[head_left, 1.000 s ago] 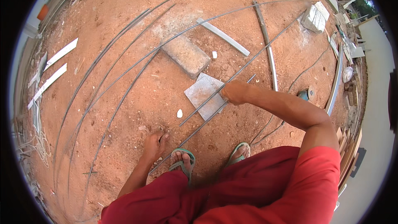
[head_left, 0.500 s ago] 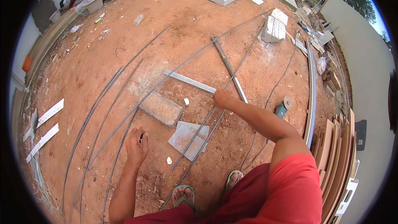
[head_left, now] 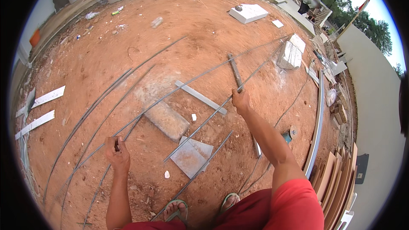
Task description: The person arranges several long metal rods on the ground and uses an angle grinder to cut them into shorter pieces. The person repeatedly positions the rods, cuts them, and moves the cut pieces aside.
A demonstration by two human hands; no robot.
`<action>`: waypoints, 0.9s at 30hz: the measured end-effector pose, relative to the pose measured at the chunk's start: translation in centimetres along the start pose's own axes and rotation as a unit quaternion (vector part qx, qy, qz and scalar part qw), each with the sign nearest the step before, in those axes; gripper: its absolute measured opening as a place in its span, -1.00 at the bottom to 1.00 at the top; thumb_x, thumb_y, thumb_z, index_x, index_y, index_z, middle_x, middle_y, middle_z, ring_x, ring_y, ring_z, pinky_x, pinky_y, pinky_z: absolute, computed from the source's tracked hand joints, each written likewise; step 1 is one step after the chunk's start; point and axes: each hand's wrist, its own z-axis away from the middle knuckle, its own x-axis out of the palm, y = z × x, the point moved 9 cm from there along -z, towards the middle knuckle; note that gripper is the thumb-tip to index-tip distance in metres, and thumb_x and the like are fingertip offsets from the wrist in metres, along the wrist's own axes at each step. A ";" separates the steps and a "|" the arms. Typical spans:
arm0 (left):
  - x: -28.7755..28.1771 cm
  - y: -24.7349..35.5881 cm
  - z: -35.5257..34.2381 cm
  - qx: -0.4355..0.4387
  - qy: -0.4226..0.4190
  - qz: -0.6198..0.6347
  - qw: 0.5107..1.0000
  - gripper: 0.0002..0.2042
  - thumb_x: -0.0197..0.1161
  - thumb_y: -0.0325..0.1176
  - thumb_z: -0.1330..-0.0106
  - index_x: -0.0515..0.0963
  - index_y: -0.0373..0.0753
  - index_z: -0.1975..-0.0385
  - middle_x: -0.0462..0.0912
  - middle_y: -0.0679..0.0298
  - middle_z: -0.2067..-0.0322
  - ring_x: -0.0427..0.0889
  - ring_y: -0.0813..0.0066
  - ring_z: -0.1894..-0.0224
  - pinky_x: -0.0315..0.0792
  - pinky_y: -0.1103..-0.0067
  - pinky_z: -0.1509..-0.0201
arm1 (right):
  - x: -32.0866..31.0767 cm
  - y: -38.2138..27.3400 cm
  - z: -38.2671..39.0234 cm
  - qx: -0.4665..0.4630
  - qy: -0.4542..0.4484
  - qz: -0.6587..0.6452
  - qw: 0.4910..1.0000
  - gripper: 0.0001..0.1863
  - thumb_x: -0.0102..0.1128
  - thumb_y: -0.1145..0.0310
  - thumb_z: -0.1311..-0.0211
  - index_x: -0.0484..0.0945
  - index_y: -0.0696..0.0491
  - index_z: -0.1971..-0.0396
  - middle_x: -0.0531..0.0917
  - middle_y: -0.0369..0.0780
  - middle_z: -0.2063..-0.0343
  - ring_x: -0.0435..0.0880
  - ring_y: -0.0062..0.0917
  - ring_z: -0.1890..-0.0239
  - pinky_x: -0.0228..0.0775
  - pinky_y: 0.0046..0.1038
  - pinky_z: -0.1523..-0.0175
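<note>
My right hand (head_left: 241,101) is closed round a thin dark metal rod (head_left: 198,128), which slants from lower left to upper right. Under that hand lies a dark flat bar (head_left: 234,71), partly hidden by my forearm. My left hand (head_left: 117,153) has its fingers curled against the thumb; a small dark spot shows between them, too unclear to name. Another long rod (head_left: 204,73) passes at its fingertips, and whether they touch it I cannot tell. Between my hands lie a silver flat bar (head_left: 201,97), a stone block (head_left: 167,121) and grey tile pieces (head_left: 187,159).
More rods (head_left: 87,113) curve over the reddish soil on the left. A teal angle grinder (head_left: 290,134) with its cord lies right of my forearm. White blocks (head_left: 291,54) stand beyond. Along the right wall are a long metal profile (head_left: 320,119) and stacked boards (head_left: 330,179).
My right hand has moved up and right, shifting the held rod off the silver bar's end. My left hand has moved left and down, to beside the long rod. The view has shifted.
</note>
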 end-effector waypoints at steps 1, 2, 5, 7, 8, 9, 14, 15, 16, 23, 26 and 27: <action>-1.5 -1.5 1.8 -0.028 0.022 0.000 0.999 -0.84 0.23 -0.46 -0.43 0.48 -0.37 0.41 0.44 0.12 0.49 0.40 0.32 0.52 0.30 0.42 0.42 | 0.6 -0.6 -0.4 0.023 -0.013 -0.065 0.998 -0.62 0.25 0.22 -0.36 0.53 0.25 0.49 0.61 -0.08 0.64 0.64 -0.33 0.64 0.40 -0.25 0.55; -3.0 -2.7 3.5 -0.054 0.047 -0.001 0.997 -0.83 0.22 -0.47 -0.43 0.47 -0.37 0.43 0.42 0.13 0.52 0.38 0.34 0.54 0.29 0.43 0.44 | 1.5 -1.9 -0.7 0.046 -0.028 -0.131 0.990 -0.64 0.25 0.25 -0.34 0.54 0.26 0.51 0.62 -0.08 0.66 0.67 -0.29 0.63 0.42 -0.22 0.54; -2.8 0.2 9.5 -0.043 -0.049 0.015 0.998 -0.81 0.25 -0.45 -0.39 0.45 -0.31 0.49 0.38 0.21 0.61 0.35 0.43 0.59 0.25 0.47 0.49 | 2.8 -5.3 -1.3 0.033 -0.039 -0.142 0.989 -0.68 0.25 0.27 -0.46 0.49 0.20 0.41 0.50 -0.25 0.65 0.52 -0.53 0.70 0.23 -0.44 0.65; -1.3 1.8 15.1 -0.021 -0.185 0.034 0.982 -0.84 0.34 -0.46 -0.24 0.49 -0.28 0.52 0.43 0.13 0.63 0.50 0.29 0.64 0.33 0.40 0.56 | 5.2 -6.8 -1.1 0.042 -0.037 -0.118 0.991 -0.65 0.28 0.24 -0.45 0.50 0.21 0.44 0.54 -0.23 0.62 0.55 -0.51 0.69 0.25 -0.43 0.66; -0.5 4.5 17.1 0.047 -0.243 0.047 0.968 -0.85 0.34 -0.43 -0.23 0.50 -0.24 0.51 0.46 0.18 0.60 0.51 0.30 0.61 0.34 0.44 0.50 | 6.1 -7.0 -1.4 0.053 -0.038 -0.099 0.993 -0.62 0.29 0.22 -0.44 0.50 0.21 0.47 0.56 -0.21 0.60 0.57 -0.50 0.68 0.26 -0.44 0.65; 0.2 6.9 19.5 0.112 -0.302 0.069 0.944 -0.86 0.34 -0.40 -0.21 0.51 -0.21 0.50 0.49 0.22 0.56 0.53 0.32 0.59 0.35 0.48 0.43 | 7.0 -7.0 -1.3 0.061 -0.023 -0.060 0.996 -0.58 0.31 0.18 -0.43 0.52 0.21 0.52 0.58 -0.19 0.61 0.59 -0.47 0.68 0.29 -0.40 0.64; 5.5 12.1 25.9 0.249 -0.487 0.169 0.820 -0.87 0.35 -0.39 -0.21 0.52 -0.21 0.47 0.51 0.22 0.53 0.56 0.32 0.56 0.38 0.46 0.43 | 7.4 -3.9 -8.5 -0.043 0.130 0.098 0.986 -0.43 0.37 0.07 -0.36 0.58 0.27 0.68 0.60 -0.10 0.72 0.62 -0.37 0.66 0.42 -0.22 0.53; 6.1 12.0 26.6 0.252 -0.502 0.167 0.810 -0.87 0.35 -0.38 -0.21 0.52 -0.21 0.47 0.52 0.22 0.53 0.57 0.32 0.56 0.39 0.46 0.44 | 7.6 -4.5 -9.1 -0.050 0.134 0.090 0.986 -0.41 0.38 0.06 -0.35 0.59 0.28 0.70 0.60 -0.09 0.74 0.63 -0.35 0.65 0.43 -0.21 0.51; 6.5 11.8 27.2 0.257 -0.513 0.164 0.803 -0.87 0.35 -0.38 -0.21 0.53 -0.22 0.46 0.52 0.22 0.52 0.57 0.32 0.55 0.39 0.45 0.44 | 8.0 -5.1 -9.8 -0.058 0.146 0.093 0.983 -0.43 0.37 0.07 -0.36 0.60 0.30 0.65 0.62 -0.08 0.71 0.64 -0.33 0.64 0.44 -0.20 0.50; 7.6 11.0 29.8 0.271 -0.574 0.157 0.757 -0.88 0.35 -0.36 -0.21 0.54 -0.22 0.42 0.55 0.21 0.48 0.62 0.32 0.51 0.43 0.42 0.44 | 7.2 -8.8 -6.3 -0.149 0.154 0.063 0.975 -0.65 0.30 0.18 -0.38 0.68 0.24 0.22 0.73 -0.02 0.41 0.78 -0.23 0.31 0.54 -0.21 0.18; 7.8 11.2 30.4 0.279 -0.592 0.167 0.738 -0.87 0.36 -0.36 -0.21 0.55 -0.22 0.40 0.56 0.21 0.46 0.64 0.32 0.49 0.45 0.41 0.44 | 3.2 -8.8 -0.8 -0.133 0.040 0.035 0.990 -0.70 0.34 0.25 -0.33 0.69 0.25 0.27 0.75 0.09 0.37 0.79 -0.14 0.26 0.56 -0.18 0.12; 7.4 11.1 30.7 0.273 -0.592 0.167 0.740 -0.87 0.36 -0.35 -0.21 0.55 -0.22 0.39 0.57 0.21 0.45 0.65 0.32 0.49 0.46 0.41 0.44 | 3.8 -9.1 1.3 -0.143 -0.017 0.048 0.988 -0.71 0.34 0.26 -0.33 0.69 0.24 0.29 0.75 0.06 0.41 0.80 -0.20 0.31 0.56 -0.21 0.18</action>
